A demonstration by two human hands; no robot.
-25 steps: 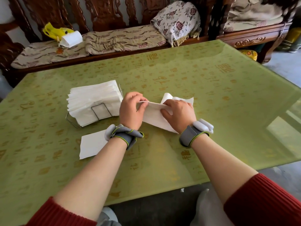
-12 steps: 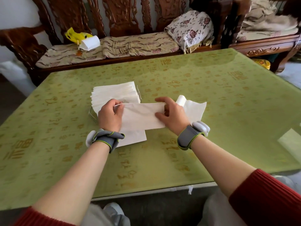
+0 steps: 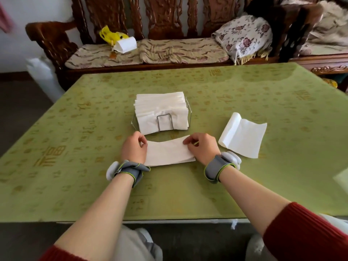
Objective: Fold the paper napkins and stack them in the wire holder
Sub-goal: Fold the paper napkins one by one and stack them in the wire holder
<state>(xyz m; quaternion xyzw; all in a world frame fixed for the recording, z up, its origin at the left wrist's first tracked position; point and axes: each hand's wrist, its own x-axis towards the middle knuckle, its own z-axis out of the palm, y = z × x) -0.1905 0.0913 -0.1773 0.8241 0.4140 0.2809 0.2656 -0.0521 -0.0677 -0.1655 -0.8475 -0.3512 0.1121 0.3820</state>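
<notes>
A white paper napkin (image 3: 167,153), folded into a long strip, lies on the green table just in front of the wire holder (image 3: 165,123). My left hand (image 3: 134,150) pinches its left end and my right hand (image 3: 202,147) pinches its right end. The holder stands at mid-table, packed with a thick stack of folded napkins (image 3: 161,108). Another napkin (image 3: 243,135) lies apart to the right, one edge curled up.
The green patterned table (image 3: 75,166) has its near edge just below my forearms. A carved wooden bench (image 3: 163,53) with cushions stands behind the table, holding a yellow bag and a white pack (image 3: 125,44). Grey bands wrap both wrists.
The napkin was lifted over the spare sheet by the holder; now it lies flat before the holder, held at both ends. The view swung left, so holder and spare napkin appear further right.
</notes>
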